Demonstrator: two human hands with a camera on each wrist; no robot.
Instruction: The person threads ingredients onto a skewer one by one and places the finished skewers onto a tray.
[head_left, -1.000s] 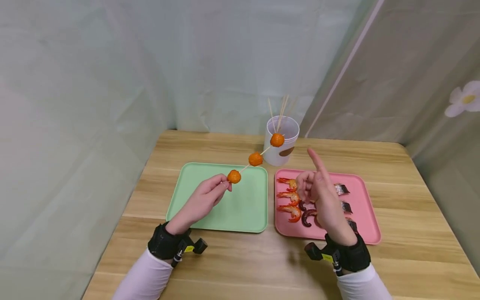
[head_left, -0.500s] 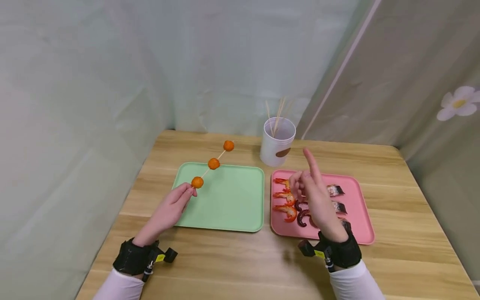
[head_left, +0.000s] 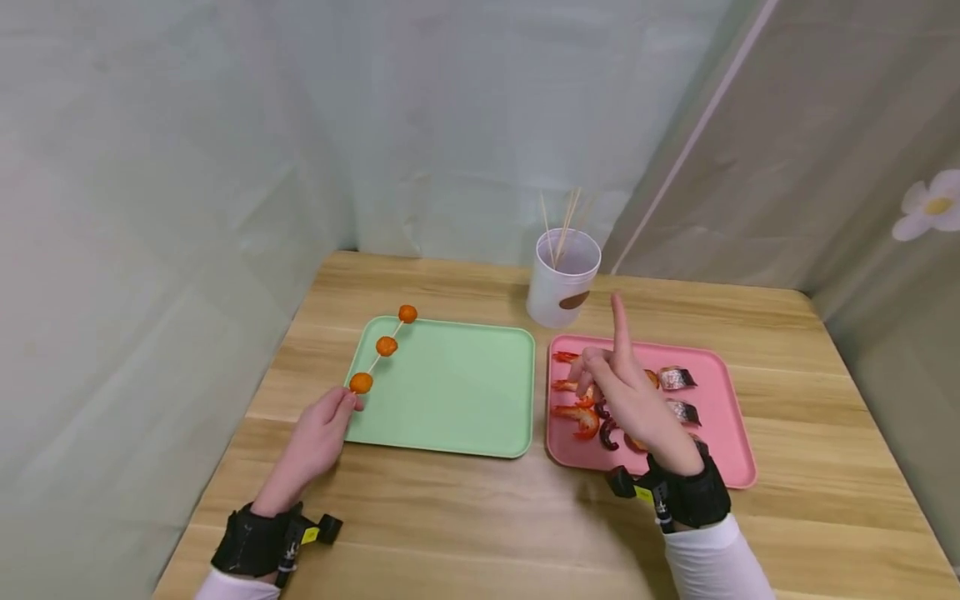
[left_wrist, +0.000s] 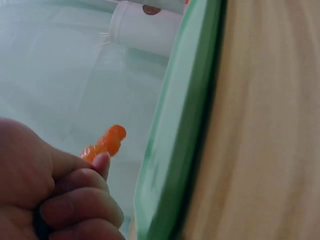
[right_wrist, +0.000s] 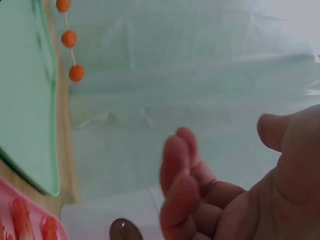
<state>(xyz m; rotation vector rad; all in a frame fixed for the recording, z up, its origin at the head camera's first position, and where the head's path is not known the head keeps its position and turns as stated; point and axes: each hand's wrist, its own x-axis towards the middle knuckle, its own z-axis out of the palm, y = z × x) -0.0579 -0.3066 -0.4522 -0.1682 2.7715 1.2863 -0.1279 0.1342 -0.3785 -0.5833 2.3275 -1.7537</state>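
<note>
Left hand (head_left: 318, 429), pinching a skewer (head_left: 386, 346), is drawing it leftward over the green tray (head_left: 457, 383), seemingly aligning; right hand (head_left: 626, 396) is holding nothing

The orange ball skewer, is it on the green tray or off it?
Off: the left hand pinches one end of the skewer, and the left wrist view shows a gap between it and the tray.

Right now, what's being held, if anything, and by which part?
The left hand pinches the skewer of three orange balls at its near end, right by the nearest ball. The right hand holds nothing.
</note>
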